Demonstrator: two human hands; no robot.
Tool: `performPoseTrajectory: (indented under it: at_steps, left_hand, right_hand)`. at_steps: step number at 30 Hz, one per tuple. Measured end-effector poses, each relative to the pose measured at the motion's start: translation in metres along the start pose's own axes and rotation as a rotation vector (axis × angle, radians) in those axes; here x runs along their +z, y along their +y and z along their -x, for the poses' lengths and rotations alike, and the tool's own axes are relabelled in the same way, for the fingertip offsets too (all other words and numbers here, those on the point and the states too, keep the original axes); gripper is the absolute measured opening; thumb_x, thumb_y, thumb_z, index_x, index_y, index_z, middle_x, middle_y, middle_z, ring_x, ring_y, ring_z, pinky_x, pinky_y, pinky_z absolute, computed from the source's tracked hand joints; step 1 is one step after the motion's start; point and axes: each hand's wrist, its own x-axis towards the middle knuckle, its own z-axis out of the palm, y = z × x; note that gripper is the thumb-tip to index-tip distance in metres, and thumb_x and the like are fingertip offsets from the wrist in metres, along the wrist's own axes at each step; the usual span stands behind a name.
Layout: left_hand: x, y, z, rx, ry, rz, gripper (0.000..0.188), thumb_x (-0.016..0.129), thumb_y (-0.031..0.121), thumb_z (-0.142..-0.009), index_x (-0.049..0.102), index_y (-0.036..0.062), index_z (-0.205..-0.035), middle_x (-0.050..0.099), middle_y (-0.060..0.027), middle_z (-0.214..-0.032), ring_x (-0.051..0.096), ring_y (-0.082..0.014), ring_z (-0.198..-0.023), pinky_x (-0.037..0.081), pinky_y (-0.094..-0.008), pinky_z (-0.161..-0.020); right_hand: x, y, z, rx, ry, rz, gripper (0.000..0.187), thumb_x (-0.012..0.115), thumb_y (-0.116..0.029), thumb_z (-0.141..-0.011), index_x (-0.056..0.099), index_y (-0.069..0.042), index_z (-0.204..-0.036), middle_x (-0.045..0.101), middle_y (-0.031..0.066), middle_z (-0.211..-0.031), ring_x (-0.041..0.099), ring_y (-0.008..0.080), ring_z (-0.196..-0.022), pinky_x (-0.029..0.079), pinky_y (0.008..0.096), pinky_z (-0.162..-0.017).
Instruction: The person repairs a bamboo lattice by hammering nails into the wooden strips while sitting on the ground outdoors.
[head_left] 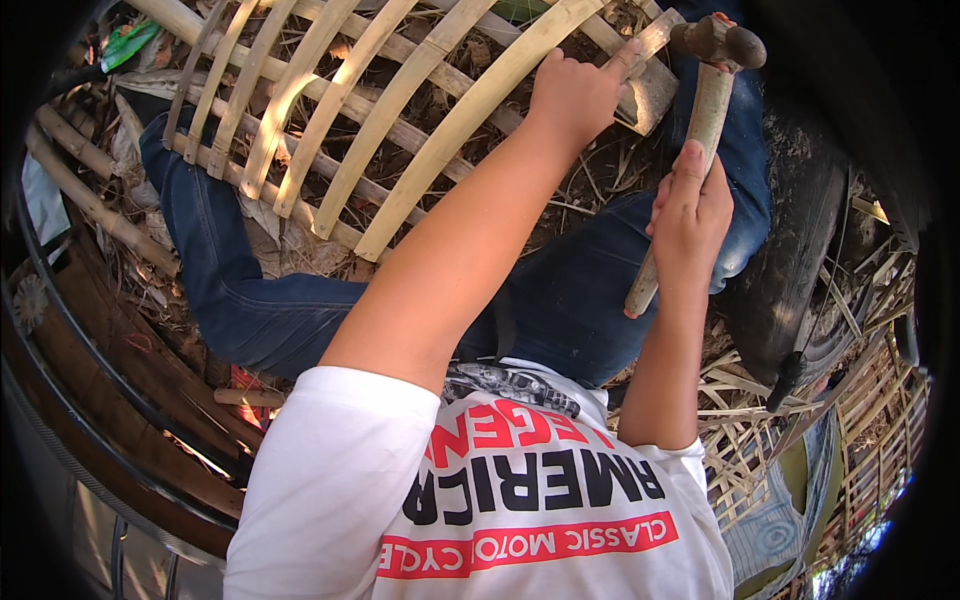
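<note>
My right hand (pixel 690 215) was clamped around the wooden handle of a hammer (pixel 705 110), its head raised just above the slat end. My left hand (pixel 578 95) pinched something against a slat of the bamboo frame (pixel 400 110) lying across my legs; I couldn't tell whether it was a nail. Most slats already looked fixed in place; this end was not yet hammered. The frame's far edge was cut off.

Bamboo lattice (pixel 330 120) pale, smooth; hammer (pixel 700 130) handle rough wood, head dull metal.
</note>
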Motion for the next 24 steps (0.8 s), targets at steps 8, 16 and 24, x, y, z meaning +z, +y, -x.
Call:
performPoseTrajectory:
  at_steps: [8, 16, 24]
  left_hand:
    - [-0.021, -0.003, -0.007, -0.008, -0.138, 0.112, 0.058, 0.057, 0.036, -0.095, 0.041, 0.0240, -0.149, 0.066, -0.0141, -0.071, 0.067, -0.0292, -0.069, 0.051, -0.0418, -0.072]
    - [-0.050, -0.013, -0.043, -0.008, -0.061, 0.291, 0.038, 0.070, 0.029, -0.087, 0.067, 0.0142, -0.122, 0.060, -0.0088, -0.102, 0.062, -0.0301, -0.098, 0.052, -0.0438, -0.084]
    - [-0.045, -0.047, -0.109, 0.631, -0.081, 0.029, 0.063, 0.080, 0.048, -0.064, 0.069, 0.0252, -0.121, 0.047, 0.0024, -0.147, 0.026, -0.0271, -0.146, 0.022, -0.0529, -0.120]
  right_hand:
    - [-0.007, 0.008, 0.007, 0.197, -0.116, -0.226, 0.039, 0.047, -0.036, -0.104, 0.053, -0.004, -0.083, 0.044, -0.0019, -0.057, 0.041, 0.0057, -0.045, 0.034, 0.0248, -0.039]
    - [-0.015, 0.019, -0.002, 0.223, -0.093, -0.291, 0.039, 0.048, -0.035, -0.104, 0.052, -0.004, -0.081, 0.046, -0.0011, -0.058, 0.043, 0.0061, -0.050, 0.036, 0.0260, -0.044]
    - [-0.013, 0.024, -0.006, 0.242, -0.121, -0.259, 0.038, 0.052, -0.033, -0.102, 0.055, 0.002, -0.088, 0.052, 0.0084, -0.064, 0.048, 0.0139, -0.061, 0.043, 0.0342, -0.058]
